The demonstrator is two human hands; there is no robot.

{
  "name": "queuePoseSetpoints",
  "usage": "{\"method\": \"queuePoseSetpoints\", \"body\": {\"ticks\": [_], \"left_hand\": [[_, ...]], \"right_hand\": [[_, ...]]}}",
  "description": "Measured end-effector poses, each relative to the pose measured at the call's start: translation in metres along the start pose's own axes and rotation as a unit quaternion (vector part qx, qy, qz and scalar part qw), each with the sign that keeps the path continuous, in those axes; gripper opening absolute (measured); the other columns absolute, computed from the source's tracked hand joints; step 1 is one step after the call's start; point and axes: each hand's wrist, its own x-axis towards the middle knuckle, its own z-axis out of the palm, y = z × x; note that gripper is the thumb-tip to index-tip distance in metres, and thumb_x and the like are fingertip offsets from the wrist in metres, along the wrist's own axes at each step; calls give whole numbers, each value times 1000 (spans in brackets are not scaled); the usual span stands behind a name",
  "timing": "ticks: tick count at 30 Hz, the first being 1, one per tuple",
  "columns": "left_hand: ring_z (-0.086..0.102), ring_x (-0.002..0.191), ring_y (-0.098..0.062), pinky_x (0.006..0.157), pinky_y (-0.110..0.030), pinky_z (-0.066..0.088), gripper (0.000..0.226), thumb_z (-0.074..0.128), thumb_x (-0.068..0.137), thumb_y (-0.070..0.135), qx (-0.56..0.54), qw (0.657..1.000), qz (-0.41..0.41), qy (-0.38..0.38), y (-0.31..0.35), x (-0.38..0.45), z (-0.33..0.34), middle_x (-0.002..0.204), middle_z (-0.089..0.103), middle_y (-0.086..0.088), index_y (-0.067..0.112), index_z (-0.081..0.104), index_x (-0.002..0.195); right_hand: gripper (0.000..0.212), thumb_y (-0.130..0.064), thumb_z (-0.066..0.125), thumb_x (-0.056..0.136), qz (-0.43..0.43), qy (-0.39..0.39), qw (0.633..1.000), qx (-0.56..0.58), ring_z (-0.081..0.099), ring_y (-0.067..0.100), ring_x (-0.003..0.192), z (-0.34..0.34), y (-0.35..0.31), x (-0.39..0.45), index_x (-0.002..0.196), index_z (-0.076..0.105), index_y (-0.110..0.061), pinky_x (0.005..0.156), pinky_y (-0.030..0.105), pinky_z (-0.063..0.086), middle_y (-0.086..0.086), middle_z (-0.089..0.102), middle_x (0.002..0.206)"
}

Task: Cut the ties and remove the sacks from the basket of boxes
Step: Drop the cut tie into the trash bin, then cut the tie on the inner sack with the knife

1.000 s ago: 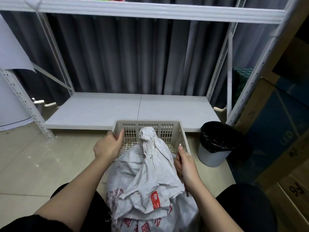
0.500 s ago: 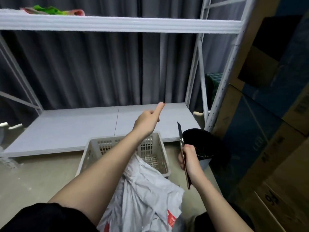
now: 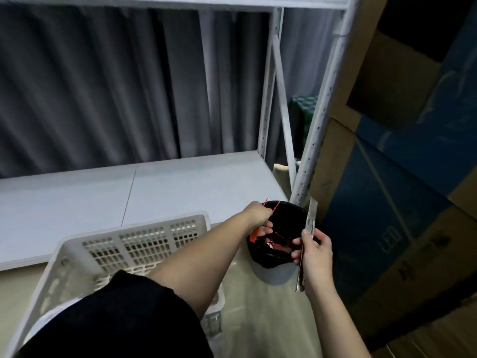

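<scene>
One cut red tie, pinched by the left hand, had reached the bin at 1 o'clock; the right hand gripped the knife.

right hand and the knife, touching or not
Touching: the head view shows the right hand with fingers curled round the knife beside the bin.

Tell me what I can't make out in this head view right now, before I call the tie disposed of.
- Left hand over the bin: motion blur hides whether its fingers grip the red tie or have let go.
- Basket: the left arm and black sleeve cover its near half; sack and boxes unseen.
- Knife: the right hand covers its middle.
- Bin contents: dark liner and blur; red scraps uncountable.
</scene>
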Motion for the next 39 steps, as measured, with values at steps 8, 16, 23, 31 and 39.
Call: {"method": "queuePoseSetpoints", "body": {"ticks": [8, 16, 23, 31, 39], "left_hand": [[45, 127, -33, 105, -41, 41, 93, 72, 73, 23, 40, 999, 20, 20, 2, 72, 31, 141, 42, -14, 10, 19, 148], [57, 92, -24, 71, -26, 46, 25, 51, 89, 7, 155, 984, 89, -1, 12, 19, -4, 99, 57, -12, 11, 54, 114], [44, 78, -18, 63, -25, 36, 7, 54, 90, 17, 397, 895, 138, -148, -1, -121, -37, 84, 49, -9, 11, 56, 87], [37, 136, -21, 111, -35, 32, 85, 59, 78, 66, 529, 826, 54, -186, -79, -243, -58, 151, 35, 0, 23, 32, 145], [54, 118, -27, 92, -34, 39, 82, 73, 68, 54, 620, 770, 149, -19, -103, -280, -73, 131, 57, -5, 24, 37, 135]], "right_hand": [[22, -11, 50, 96, 13, -8, 1000, -13, 50, 15, 53, -2, 12, 36, 113, 38, -19, 50, 27, 41, 4, 61, 79], [24, -8, 57, 90, -6, -35, 997, -67, 52, 14, 51, 1, 14, 21, 111, 47, -16, 44, 22, 39, 5, 64, 77], [10, -7, 58, 88, 12, -114, 980, -160, 46, 10, 50, 11, 16, -45, 98, 60, -7, 41, 14, 34, 5, 60, 69], [11, -4, 53, 90, 1, -179, 970, -163, 41, 6, 42, 9, -6, -124, 97, 56, -11, 34, 13, 28, 2, 56, 66], [11, -5, 53, 89, -40, -206, 967, -145, 41, 12, 49, 21, -28, -164, 98, 58, -10, 39, 17, 31, 1, 58, 66]]}}
